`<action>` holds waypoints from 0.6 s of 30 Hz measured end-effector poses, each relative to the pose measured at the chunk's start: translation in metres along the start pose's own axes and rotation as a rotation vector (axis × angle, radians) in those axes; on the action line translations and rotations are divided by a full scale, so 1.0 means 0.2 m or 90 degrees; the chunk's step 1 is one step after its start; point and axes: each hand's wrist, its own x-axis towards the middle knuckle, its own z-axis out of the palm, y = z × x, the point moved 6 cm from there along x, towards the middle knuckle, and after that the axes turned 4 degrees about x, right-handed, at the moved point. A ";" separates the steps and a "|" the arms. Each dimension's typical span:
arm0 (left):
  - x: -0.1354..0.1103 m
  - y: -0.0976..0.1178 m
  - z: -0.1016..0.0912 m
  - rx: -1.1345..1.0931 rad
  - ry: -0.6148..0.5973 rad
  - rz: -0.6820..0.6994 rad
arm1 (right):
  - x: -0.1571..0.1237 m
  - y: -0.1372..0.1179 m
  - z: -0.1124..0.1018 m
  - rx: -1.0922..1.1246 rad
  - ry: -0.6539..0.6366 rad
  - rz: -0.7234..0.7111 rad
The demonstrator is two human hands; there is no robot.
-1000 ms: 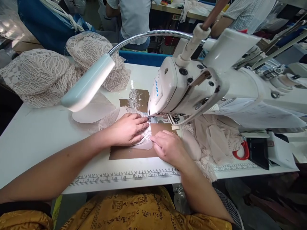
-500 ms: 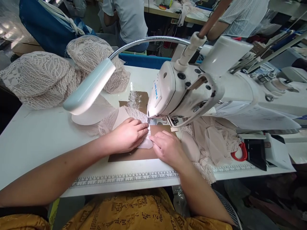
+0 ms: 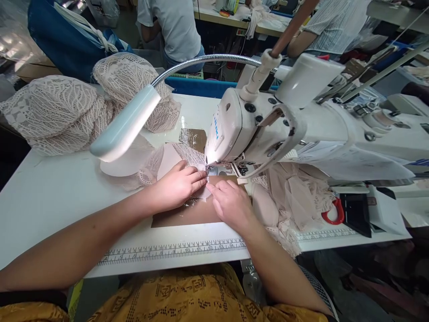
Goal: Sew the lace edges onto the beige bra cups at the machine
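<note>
A piece of pale pink lace fabric (image 3: 189, 153) lies under the needle end of a white sewing machine (image 3: 224, 123), on brown card (image 3: 181, 216). My left hand (image 3: 179, 184) rests flat on the lace, fingers stretched together, their tips close to the needle. Close by on the right, my right hand (image 3: 231, 203) pinches the near edge of the fabric between thumb and forefinger, its other fingers curled. My fingers partly cover the fabric, and the stitching point is hard to make out. A smooth pale cup piece (image 3: 122, 161) with lace lies to the left of my left hand.
A lamp (image 3: 127, 123) on a bendy neck hangs over the left side. Lace bundles (image 3: 56, 112) are heaped at the back left. More lace pieces (image 3: 291, 192), red-handled scissors (image 3: 337, 212) and papers (image 3: 362, 163) lie right. A ruler strip (image 3: 174, 251) runs along the front edge.
The lace fabric has moved away from me under the needle, so less of it shows in front of my hands. My right hand has shifted slightly forward with it.
</note>
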 end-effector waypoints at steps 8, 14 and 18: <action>-0.01 0.00 0.04 -0.002 -0.029 -0.016 | 0.00 0.00 0.00 0.024 0.010 -0.007; 0.00 -0.07 0.05 -0.036 -0.007 -0.042 | 0.03 0.02 0.02 0.008 -0.013 0.026; 0.00 -0.12 0.06 -0.037 0.002 -0.080 | 0.04 0.02 0.03 0.008 -0.017 0.041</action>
